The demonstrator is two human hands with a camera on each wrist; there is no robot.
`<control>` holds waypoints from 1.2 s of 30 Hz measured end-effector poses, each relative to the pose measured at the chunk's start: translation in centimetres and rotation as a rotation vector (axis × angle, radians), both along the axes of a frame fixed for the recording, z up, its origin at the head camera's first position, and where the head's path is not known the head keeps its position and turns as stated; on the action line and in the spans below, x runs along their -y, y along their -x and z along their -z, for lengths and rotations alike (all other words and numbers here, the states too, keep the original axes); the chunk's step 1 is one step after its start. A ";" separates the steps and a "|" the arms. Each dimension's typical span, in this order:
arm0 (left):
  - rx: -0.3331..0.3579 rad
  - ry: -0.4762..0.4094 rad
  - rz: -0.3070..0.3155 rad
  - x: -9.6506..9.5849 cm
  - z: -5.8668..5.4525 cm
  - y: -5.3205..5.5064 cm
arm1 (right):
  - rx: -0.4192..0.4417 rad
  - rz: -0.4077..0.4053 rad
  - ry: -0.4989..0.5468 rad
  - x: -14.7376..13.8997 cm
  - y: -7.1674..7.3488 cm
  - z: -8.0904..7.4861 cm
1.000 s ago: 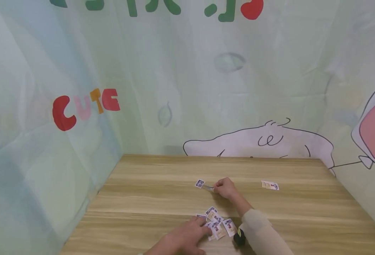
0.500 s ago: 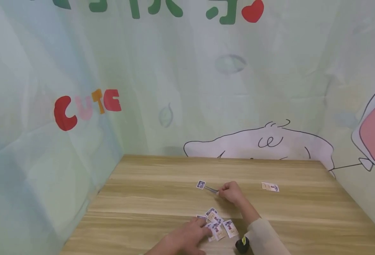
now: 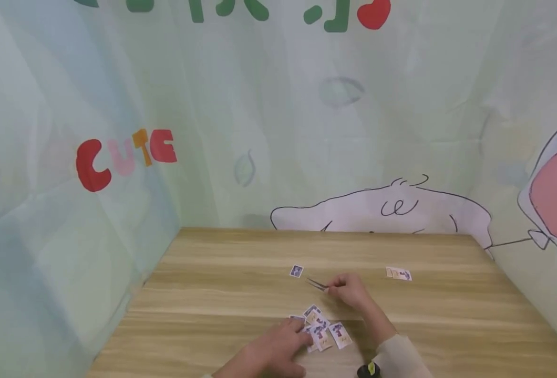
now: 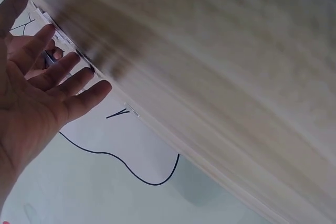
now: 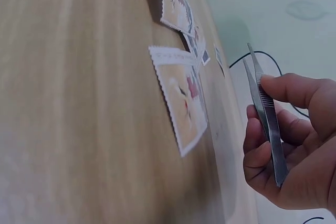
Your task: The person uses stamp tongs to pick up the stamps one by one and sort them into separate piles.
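Observation:
Metal tweezers (image 5: 266, 114) are pinched between the thumb and fingers of my right hand (image 3: 349, 290); in the right wrist view their tips stand slightly apart with nothing between them. Just beyond the tips, a single dark-printed stamp (image 3: 296, 271) lies on the table. My left hand (image 3: 280, 344) rests with fingers spread at the left side of a loose pile of stamps (image 3: 321, 336), its fingertips touching them. One stamp (image 5: 181, 98) with a serrated white edge lies at the pile's right. The left wrist view shows the left fingers (image 4: 79, 82) extended, partly hiding the stamps.
At the right of the wooden table (image 3: 212, 294) lie a couple of overlapping stamps (image 3: 399, 273). A black wrist device (image 3: 369, 369) shows by the right sleeve. A printed cloth backdrop (image 3: 259, 131) hangs behind and at both sides.
My right hand has drawn back to the right with the tweezers, away from the single stamp, which stays in place. The left hand keeps its position on the pile.

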State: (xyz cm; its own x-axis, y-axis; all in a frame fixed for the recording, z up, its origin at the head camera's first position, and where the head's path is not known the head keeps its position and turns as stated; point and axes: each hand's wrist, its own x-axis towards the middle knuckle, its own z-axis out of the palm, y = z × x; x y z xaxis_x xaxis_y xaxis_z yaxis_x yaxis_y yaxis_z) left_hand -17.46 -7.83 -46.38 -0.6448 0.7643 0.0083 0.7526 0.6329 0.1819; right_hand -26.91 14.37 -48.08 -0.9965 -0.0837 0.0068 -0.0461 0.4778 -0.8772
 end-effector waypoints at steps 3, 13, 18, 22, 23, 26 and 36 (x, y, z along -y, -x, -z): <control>-0.030 -0.007 -0.003 0.3 -0.1 -0.2 | 0.018 -0.039 0.006 0.0 -0.7 0.1; -0.035 -0.049 0.010 0.4 0.1 -0.2 | 0.018 -0.143 0.034 -1.1 -2.4 -0.8; 0.020 -0.051 -0.013 0.2 0.0 -0.2 | 0.012 -0.181 0.029 -1.9 -3.4 -1.4; 0.033 -0.048 -0.028 0.0 -0.2 -0.2 | 0.007 -0.213 0.042 -2.5 -3.8 -1.5; 0.033 -0.047 -0.031 0.0 -0.2 -0.2 | 0.005 -0.222 0.040 -2.6 -3.9 -1.6; 0.040 -0.038 -0.045 -0.1 -0.3 -0.3 | 0.005 -0.244 0.032 -2.8 -4.1 -1.6; 0.038 -0.021 -0.060 -0.4 0.2 -0.1 | 0.029 -0.248 0.000 -3.5 -5.2 -1.3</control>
